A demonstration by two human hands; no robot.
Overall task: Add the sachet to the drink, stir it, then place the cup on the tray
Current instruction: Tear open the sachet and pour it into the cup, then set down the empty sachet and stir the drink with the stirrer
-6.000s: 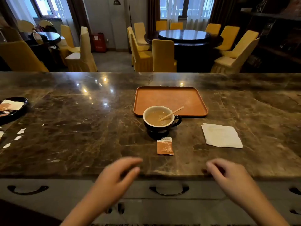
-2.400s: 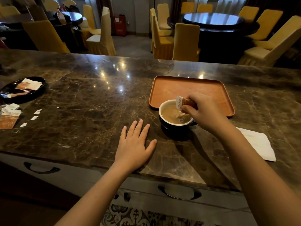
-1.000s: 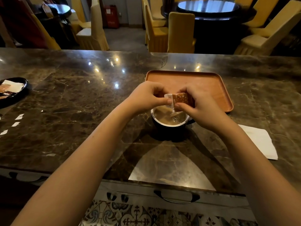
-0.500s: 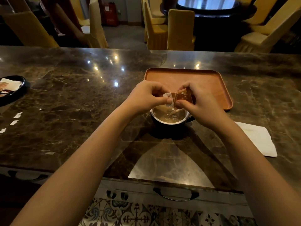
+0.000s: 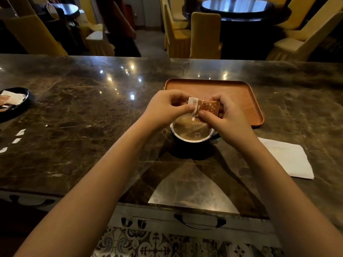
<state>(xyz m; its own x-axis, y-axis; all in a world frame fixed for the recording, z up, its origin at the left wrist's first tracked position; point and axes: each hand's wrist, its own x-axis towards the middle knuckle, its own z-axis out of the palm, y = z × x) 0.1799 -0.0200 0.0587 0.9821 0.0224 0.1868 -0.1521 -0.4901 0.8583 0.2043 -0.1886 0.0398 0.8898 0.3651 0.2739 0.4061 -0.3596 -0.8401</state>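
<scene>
Since a moment ago, both hands are holding the sachet slightly higher above the cup; left hand is pinching its white end, right hand gripping the orange body, near the tray.

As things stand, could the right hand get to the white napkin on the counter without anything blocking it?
Probably yes, once freed. The right hand is pinching the sachet with the left hand above the cup. The napkin lies flat on bare counter to that hand's right, with nothing standing between them.
</scene>
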